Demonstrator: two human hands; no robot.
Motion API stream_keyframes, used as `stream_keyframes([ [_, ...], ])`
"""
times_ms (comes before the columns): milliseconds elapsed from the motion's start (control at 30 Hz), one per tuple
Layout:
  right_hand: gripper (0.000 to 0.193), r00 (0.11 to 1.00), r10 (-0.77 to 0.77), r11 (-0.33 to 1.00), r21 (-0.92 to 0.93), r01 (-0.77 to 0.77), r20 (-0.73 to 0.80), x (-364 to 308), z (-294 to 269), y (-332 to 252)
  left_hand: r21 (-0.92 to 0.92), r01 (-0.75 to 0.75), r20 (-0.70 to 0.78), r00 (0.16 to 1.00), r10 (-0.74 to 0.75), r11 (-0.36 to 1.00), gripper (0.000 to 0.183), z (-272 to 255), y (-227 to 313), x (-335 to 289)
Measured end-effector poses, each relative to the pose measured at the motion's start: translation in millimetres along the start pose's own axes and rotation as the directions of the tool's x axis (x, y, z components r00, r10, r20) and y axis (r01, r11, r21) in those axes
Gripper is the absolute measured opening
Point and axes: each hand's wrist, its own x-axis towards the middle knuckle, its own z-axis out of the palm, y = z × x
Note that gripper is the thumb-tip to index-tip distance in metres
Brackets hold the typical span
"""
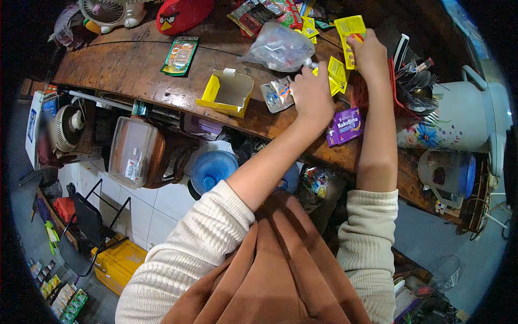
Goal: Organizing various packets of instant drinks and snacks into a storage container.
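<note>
My right hand (370, 58) is closed on a yellow sachet strip (352, 27) at the far right of the wooden table. Lower and to the left, my left hand (314, 96) bends its fingers down between a silver sachet (276, 95) and more yellow sachets (337, 74). Its fingertips are hidden, so what they grip does not show. Just beyond that hand lies a knotted clear plastic bag (281, 47) with things inside. An open yellow box (226, 94) sits left of the silver sachet. Between my forearms is a purple box (345, 127) at the table's near edge.
A red basket of spoons and forks (418, 89) stands right of my right arm, beside a white flowered container (453, 116). Green sachet pack (180, 55), red plush toy (182, 15) and small fan (105, 11) occupy the table's left. A blue water jug (213, 171) stands below.
</note>
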Motion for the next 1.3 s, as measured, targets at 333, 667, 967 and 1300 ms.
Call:
stream_keyframes([
  [333, 0.050, 0.907, 0.408, 0.825, -0.384, -0.416, -0.106, -40.2, 84.2, 27.9, -0.951, 0.132, 0.096, 0.986, -0.139, 0.280, 0.050, -19.7, -34.1, -30.8],
  [667, 0.037, 0.962, 0.273, 0.927, -0.270, -0.259, 0.014, -40.3, 33.6, -20.0, -0.930, 0.280, 0.325, 0.928, -0.180, -0.238, 0.035, -48.3, -44.8, -42.2],
  [967, 0.029, 0.998, 0.019, 0.997, -0.069, -0.022, -0.053, -9.6, 52.3, -25.4, -0.511, 0.404, 0.662, 0.748, -0.046, -0.759, 0.029, -66.7, -50.4, -45.4],
  [1300, 0.041, 0.875, 0.202, 0.792, 0.452, -0.410, 0.440, 59.2, 96.1, -12.8, -0.759, 0.411, 0.540, 0.831, -0.134, -0.505, 0.031, -60.3, -34.4, -52.2],
])
